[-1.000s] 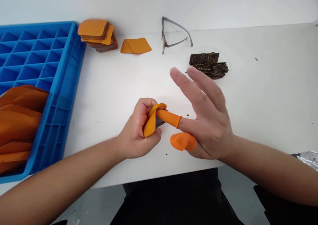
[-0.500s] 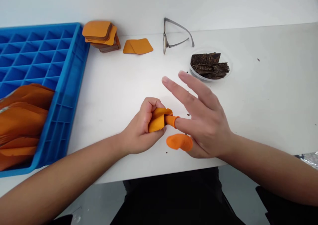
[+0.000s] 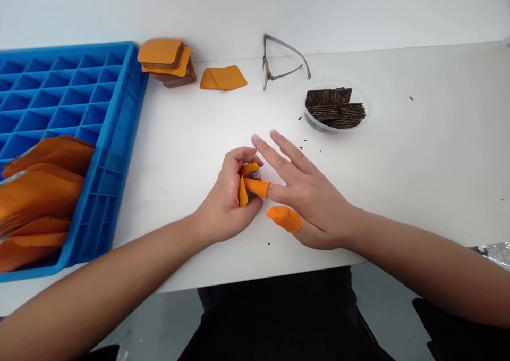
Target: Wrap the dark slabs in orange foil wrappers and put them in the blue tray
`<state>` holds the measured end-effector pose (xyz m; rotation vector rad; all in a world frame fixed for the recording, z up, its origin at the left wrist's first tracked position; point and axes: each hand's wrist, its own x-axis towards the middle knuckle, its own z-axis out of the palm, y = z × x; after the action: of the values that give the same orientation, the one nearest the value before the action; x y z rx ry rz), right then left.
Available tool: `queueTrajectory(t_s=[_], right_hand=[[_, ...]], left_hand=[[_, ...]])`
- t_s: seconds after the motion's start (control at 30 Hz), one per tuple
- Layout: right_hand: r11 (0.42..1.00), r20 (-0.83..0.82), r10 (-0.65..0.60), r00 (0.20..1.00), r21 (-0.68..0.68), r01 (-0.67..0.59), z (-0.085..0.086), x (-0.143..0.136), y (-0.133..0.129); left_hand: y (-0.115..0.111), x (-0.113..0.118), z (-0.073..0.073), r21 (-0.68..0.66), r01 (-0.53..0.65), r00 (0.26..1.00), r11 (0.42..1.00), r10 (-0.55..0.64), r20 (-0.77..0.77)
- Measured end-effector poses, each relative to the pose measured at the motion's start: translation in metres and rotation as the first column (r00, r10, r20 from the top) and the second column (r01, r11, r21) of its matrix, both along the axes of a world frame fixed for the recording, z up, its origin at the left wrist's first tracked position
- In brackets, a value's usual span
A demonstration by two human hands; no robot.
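Observation:
My left hand [image 3: 229, 196] is curled around a small orange pouch [image 3: 243, 191], whose mouth gapes toward the right and shows a greyish inside. My right hand [image 3: 314, 201] wears orange finger cots on the thumb and index finger. The index finger cot [image 3: 257, 187] reaches into the pouch's opening. The thumb cot [image 3: 285, 218] is held apart below it. The other visible fingers of the right hand stretch out, spread, holding nothing.
A blue divided crate [image 3: 119, 153] with larger orange packets [image 3: 43, 191] stands left. Along the back are a stack of orange pouches [image 3: 161, 52], loose pouches [image 3: 223, 77], glasses [image 3: 266, 74] and a clear bowl [image 3: 326, 128] of dark brown thin squares [image 3: 338, 108]. Dark crumbs dot the white table.
The pouch's mouth has opened wider, showing its greyish inside. My right hand has shifted slightly left and lower, its index finger at the opening in both frames.

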<state>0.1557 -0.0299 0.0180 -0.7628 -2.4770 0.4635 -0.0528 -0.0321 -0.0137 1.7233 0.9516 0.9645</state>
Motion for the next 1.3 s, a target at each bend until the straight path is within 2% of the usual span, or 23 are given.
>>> queueTrajectory(t_s=[0.17,0.27,0.37,0.43,0.53,0.63,0.77,0.9,1.0,1.1,1.3], right_hand=[[0.999,-0.039,0.033,0.999,-0.007,-0.033,-0.005,-0.002,0.002],[0.999,-0.032,0.032,0.999,0.001,-0.032,-0.006,-0.003,0.002],[0.999,-0.007,0.035,0.999,-0.015,-0.035,-0.005,-0.003,0.001],[0.998,0.032,0.04,0.999,-0.046,-0.039,-0.003,-0.003,0.0],[0.999,0.084,0.028,0.996,-0.048,-0.024,0.001,-0.003,-0.002],[1.0,0.093,-0.018,0.995,0.008,0.018,0.005,-0.005,-0.002],[0.999,0.13,-0.038,0.991,-0.001,0.038,0.006,-0.008,-0.003],[0.999,0.155,-0.028,0.987,0.022,0.025,0.0,-0.011,-0.004],[0.993,0.146,-0.061,0.987,0.105,0.046,-0.009,-0.012,-0.003],[0.981,0.15,-0.107,0.983,0.176,0.079,-0.014,-0.012,0.0],[0.964,0.16,-0.129,0.979,0.252,0.086,-0.008,-0.009,0.002]], left_hand=[[-0.001,-0.005,0.011,0.027,-0.083,0.967,0.996,0.087,-0.241],[0.001,-0.006,0.015,0.071,-0.093,0.948,0.993,0.111,-0.3],[0.002,-0.005,0.014,0.042,-0.034,0.974,0.999,0.042,-0.224],[0.002,-0.003,0.014,-0.044,0.033,0.994,0.998,-0.038,-0.098],[0.001,0.0,0.013,-0.186,0.16,0.986,0.97,-0.146,0.086],[0.001,0.0,0.011,-0.247,0.221,0.973,0.943,-0.196,0.125],[0.004,-0.003,0.006,-0.18,0.223,0.975,0.958,-0.219,0.045],[0.005,-0.005,0.003,-0.127,0.26,0.965,0.957,-0.256,0.051],[0.004,-0.003,0.004,-0.009,0.153,0.988,0.988,-0.154,-0.031],[0.003,-0.001,0.006,0.117,0.061,0.988,0.991,-0.043,-0.145],[0.008,0.0,0.011,0.164,0.014,0.954,0.986,0.035,-0.296]])
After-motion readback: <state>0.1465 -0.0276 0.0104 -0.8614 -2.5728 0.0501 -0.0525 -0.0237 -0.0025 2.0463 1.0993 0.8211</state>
